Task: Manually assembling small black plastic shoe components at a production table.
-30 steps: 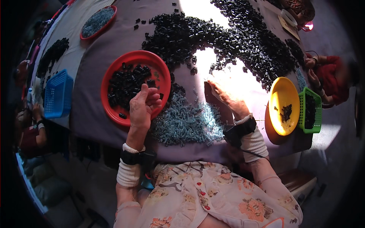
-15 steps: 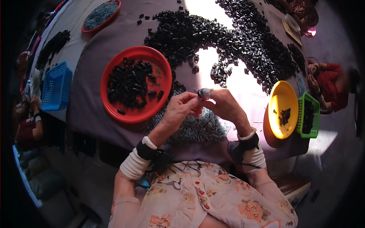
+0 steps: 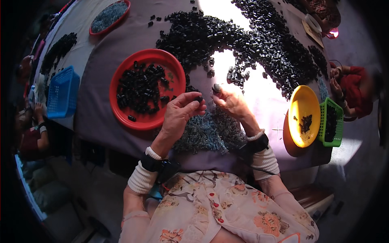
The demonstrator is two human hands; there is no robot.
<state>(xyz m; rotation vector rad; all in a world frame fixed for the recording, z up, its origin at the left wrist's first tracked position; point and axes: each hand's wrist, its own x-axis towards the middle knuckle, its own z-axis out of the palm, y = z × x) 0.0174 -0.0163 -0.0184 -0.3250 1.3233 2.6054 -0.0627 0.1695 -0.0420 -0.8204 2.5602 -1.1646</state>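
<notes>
My left hand [image 3: 182, 113] pinches a small black plastic piece [image 3: 198, 99] between thumb and fingers, beside the red plate's right edge. Apart from it, to the right, my right hand [image 3: 236, 104] has its fingers drawn together. A dark, greyish tip [image 3: 216, 88] shows at these fingers; whether it is a finger cover or a held part, I cannot tell. Below both hands spreads a heap of small grey-blue metal springs [image 3: 212, 131]. The red plate [image 3: 115, 107], to the left, holds many loose black plastic pieces [image 3: 137, 89].
A wide pile of black pieces [image 3: 263, 44] covers the far table. To the right stand a yellow plate [image 3: 300, 131] and a green basket [image 3: 336, 139], both holding black parts. At left are a blue basket [image 3: 63, 93] and co-workers; another co-worker's hands [image 3: 335, 83] show at right.
My hands were together at the fingertips and have moved apart, the left one toward the red plate. The black piece now shows in my left hand.
</notes>
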